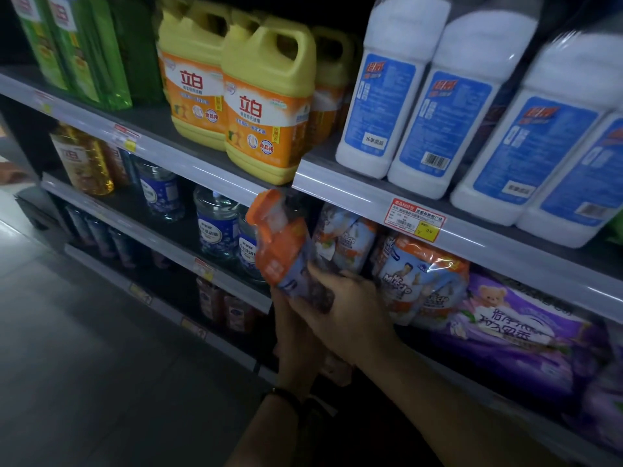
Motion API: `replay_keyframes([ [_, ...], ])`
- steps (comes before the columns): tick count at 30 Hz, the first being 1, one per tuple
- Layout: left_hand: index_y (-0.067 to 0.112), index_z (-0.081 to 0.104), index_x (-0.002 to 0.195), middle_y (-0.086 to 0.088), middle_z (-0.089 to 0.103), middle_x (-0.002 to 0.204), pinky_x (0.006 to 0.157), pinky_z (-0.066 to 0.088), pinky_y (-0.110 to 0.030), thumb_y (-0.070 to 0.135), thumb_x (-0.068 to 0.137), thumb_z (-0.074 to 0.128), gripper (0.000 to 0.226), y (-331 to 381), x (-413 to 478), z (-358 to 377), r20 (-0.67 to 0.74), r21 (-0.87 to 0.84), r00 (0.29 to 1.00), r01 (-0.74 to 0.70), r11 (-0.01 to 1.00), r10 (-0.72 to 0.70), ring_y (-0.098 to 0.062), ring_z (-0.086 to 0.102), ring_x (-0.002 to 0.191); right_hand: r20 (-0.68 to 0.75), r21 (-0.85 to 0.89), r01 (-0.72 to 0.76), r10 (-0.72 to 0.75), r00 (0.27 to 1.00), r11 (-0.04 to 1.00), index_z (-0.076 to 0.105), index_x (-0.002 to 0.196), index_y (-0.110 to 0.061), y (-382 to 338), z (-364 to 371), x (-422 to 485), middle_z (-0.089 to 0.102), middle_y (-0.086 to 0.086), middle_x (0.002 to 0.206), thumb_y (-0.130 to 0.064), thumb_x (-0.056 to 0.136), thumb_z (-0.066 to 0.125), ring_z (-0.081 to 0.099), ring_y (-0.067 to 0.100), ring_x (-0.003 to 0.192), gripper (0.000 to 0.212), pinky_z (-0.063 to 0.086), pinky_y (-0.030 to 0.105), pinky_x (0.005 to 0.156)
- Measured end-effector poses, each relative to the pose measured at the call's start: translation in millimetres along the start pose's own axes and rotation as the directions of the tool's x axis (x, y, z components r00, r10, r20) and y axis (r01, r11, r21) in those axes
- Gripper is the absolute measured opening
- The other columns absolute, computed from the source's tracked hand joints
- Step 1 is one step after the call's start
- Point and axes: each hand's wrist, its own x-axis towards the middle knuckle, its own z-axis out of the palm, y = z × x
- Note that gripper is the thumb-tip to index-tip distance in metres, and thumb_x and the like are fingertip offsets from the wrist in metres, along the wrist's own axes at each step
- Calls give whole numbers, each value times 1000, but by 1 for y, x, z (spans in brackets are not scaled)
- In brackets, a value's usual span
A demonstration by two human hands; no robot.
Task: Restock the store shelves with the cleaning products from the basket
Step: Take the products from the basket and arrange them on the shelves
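Observation:
An orange-capped cleaner bottle pack (pixel 279 244), wrapped in clear plastic, tilts at the front edge of the second shelf. My right hand (pixel 344 308) grips its lower body from the right. My left hand (pixel 296 345) holds it from below, a dark band on the wrist. Just right of it, similar orange and blue cleaner packs (pixel 421 281) lie on the same shelf. The basket is not in view.
Yellow detergent jugs (pixel 266 106) and white bottles with blue labels (pixel 448 106) fill the shelf above. Purple softener bags (pixel 512 338) lie at the right. Clear blue-labelled bottles (pixel 215 224) stand to the left. A red and yellow price tag (pixel 416 219) hangs on the shelf rail. Grey floor lies lower left.

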Motion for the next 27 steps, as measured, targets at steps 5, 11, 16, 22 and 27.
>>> replay_keyframes([
  [5,13,61,143,-7,81,126,83,68,-38,5,89,80,58,21,-14,-32,90,-47,976,202,978,-197,-27,81,110,-1,226,-146,150,989,963,75,131,-34,25,-16,1,69,-19,111,-45,94,78,67,2,105,39,58,35,94],
  [11,6,75,116,-23,82,109,74,68,-40,0,81,88,37,31,-16,-70,323,-56,880,385,921,-348,-36,81,94,388,584,-467,276,879,664,69,135,-23,38,-21,5,78,-2,126,-15,93,84,75,21,117,45,61,44,102],
  [16,17,63,134,-5,84,115,78,67,-33,9,87,80,51,39,10,-75,440,167,811,348,922,-386,-29,80,109,316,699,-456,334,888,552,79,115,-9,47,-10,3,84,9,110,-1,95,77,80,29,101,22,66,40,90],
  [22,16,62,133,-6,81,116,75,68,-43,9,97,77,40,38,72,-60,428,377,841,166,911,-331,-30,82,100,73,613,-426,489,869,665,79,109,-21,54,-4,22,84,-3,102,-48,82,85,80,20,95,39,65,49,91],
  [27,12,59,141,-15,79,124,77,68,-48,9,102,72,41,43,134,-38,541,412,775,94,906,-327,-38,80,107,-13,578,-435,541,841,690,70,119,-28,51,-4,56,77,-5,113,-71,73,73,75,25,103,63,63,54,94],
])
